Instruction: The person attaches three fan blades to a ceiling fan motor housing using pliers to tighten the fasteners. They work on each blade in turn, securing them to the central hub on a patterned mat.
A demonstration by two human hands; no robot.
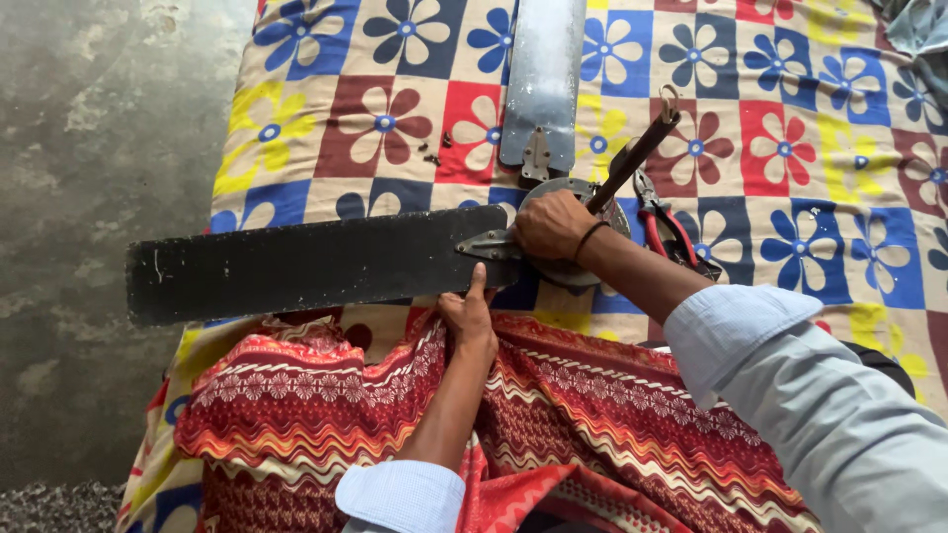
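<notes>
From the head camera, the ceiling fan motor [573, 232] lies on a flowered bedspread [790, 148]. The right hand [551, 225] is clenched over the hub; the left hand [471, 318] presses open fingers under the black blade [316, 262]. The blade looks stiff and long, likely unwieldy, best gripped near its bracket [489, 245].

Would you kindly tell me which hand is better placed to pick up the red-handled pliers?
Probably the right hand, resting on the fan hub beside the pliers; the left hand presses the black blade edge, farther away.
</notes>
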